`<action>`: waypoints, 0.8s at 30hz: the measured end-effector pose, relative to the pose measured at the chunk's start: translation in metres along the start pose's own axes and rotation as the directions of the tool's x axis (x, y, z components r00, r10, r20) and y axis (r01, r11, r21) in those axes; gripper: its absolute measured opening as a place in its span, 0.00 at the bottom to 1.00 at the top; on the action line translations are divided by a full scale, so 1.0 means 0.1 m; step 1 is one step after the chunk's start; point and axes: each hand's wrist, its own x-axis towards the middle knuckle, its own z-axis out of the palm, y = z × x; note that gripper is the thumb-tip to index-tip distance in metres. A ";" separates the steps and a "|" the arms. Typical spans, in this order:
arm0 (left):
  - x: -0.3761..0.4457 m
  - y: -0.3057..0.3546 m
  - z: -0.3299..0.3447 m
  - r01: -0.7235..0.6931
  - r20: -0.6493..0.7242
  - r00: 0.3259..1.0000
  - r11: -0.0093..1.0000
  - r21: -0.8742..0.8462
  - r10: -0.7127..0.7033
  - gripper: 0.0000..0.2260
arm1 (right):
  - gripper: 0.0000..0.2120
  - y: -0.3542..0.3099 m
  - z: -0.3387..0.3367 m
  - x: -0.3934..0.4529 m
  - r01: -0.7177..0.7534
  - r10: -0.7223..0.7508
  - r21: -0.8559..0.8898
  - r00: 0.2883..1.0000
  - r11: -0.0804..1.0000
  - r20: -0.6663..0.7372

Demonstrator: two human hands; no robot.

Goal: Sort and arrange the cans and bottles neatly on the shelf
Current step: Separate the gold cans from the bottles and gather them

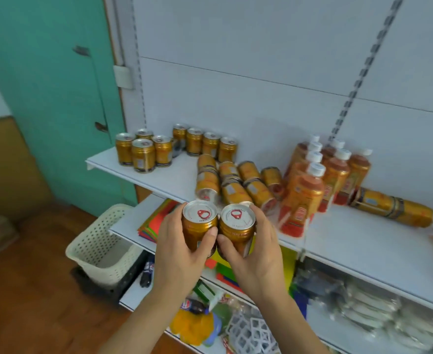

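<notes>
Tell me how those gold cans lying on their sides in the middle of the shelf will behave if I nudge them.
The lying cans would probably roll, since their round sides rest on the smooth white shelf. They touch one another, so nudging one likely shifts its neighbours. They point toward the front edge, so sideways rolling seems likelier than falling off. Their metal walls should stay stiff.

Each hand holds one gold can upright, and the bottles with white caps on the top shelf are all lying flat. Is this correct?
Not quite. In the head view the white-capped bottles stand upright; it is gold cans that lie flat. The left hand and right hand do each hold one can.
</notes>
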 end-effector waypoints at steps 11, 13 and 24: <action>1.13 -0.85 -1.04 -0.061 0.157 0.987 0.972 0.228 0.025 0.36 | 0.39 -0.67 1.21 0.66 -0.027 0.042 -0.194 0.996 0.981 0.073; 1.36 -0.94 -1.03 -0.086 0.203 0.978 0.970 0.227 0.039 0.34 | 0.38 -0.68 1.29 0.88 -0.057 0.071 -0.214 0.996 0.975 0.059; 2.58 -1.29 -0.57 -0.350 0.319 0.926 0.781 0.517 0.203 0.33 | 0.39 -0.25 1.65 2.32 -0.124 0.172 -0.283 0.973 0.951 0.151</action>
